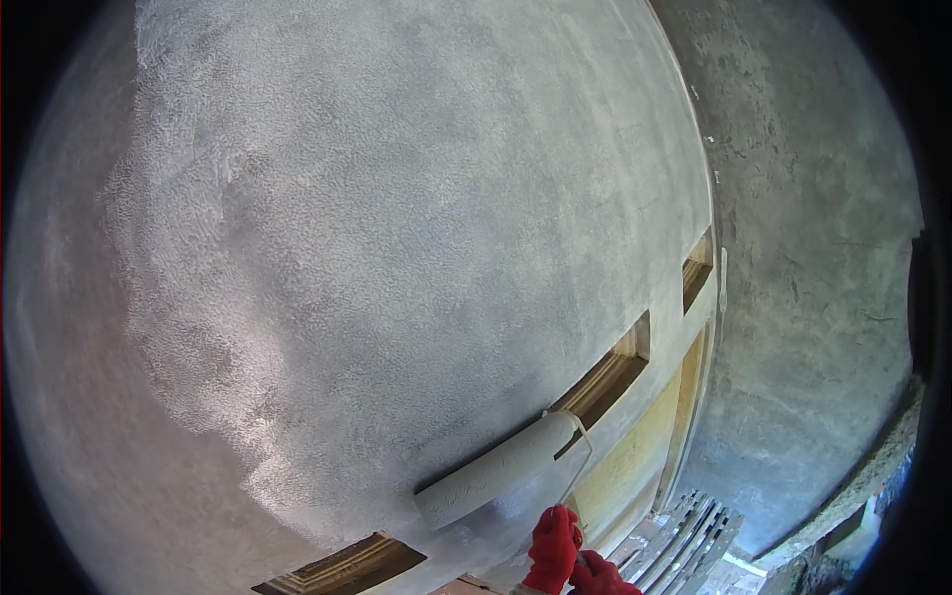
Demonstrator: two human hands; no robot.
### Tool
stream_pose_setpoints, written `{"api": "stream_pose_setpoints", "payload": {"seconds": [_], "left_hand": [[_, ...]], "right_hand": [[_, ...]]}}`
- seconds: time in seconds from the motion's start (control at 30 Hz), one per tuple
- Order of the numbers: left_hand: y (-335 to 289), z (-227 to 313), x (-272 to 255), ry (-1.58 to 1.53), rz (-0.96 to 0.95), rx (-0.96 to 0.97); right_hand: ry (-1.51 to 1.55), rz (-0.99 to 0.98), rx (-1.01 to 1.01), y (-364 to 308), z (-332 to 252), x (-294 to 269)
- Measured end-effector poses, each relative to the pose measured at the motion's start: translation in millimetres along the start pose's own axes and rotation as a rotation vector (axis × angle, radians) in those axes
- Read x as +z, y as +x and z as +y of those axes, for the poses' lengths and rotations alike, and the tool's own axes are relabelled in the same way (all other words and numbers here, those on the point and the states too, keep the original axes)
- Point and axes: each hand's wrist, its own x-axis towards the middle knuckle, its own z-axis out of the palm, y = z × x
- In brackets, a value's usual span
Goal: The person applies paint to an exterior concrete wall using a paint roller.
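Both my hands wear red gloves and are close together at the lower edge. My left hand (553,545) is closed round the handle of a paint roller (496,471), just below its bent wire frame (585,458). My right hand (601,575) is also closed, lower and to the right, on the same handle; its lower part is cut off by the edge. The long, pale roller sleeve lies slantwise against the grey wall (397,248), partly over a narrow recessed opening. Wet, stippled coating shines across the left and middle of the wall, ending in a ragged edge against duller grey.
Several wood-lined slots sit low in the wall, including one at bottom left (342,567) and another beyond the roller (605,382). Below them is a yellowish wooden panel (635,466). A slatted wooden platform (684,543) stands lower right, beside a rough grey side wall (803,327).
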Motion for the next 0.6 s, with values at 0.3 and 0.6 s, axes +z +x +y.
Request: {"api": "stream_pose_setpoints", "payload": {"seconds": [0.3, 0.6], "left_hand": [[22.4, 36.7, 18.0, 0.027, -0.020, 0.152], [20.8, 46.4, 30.4, 0.013, 0.018, 0.080]], "right_hand": [[0.040, -0.057, 0.108, 44.9, -16.2, -4.6], [-0.161, 0.016, 0.048, 41.3, -37.1, -4.2]]}}
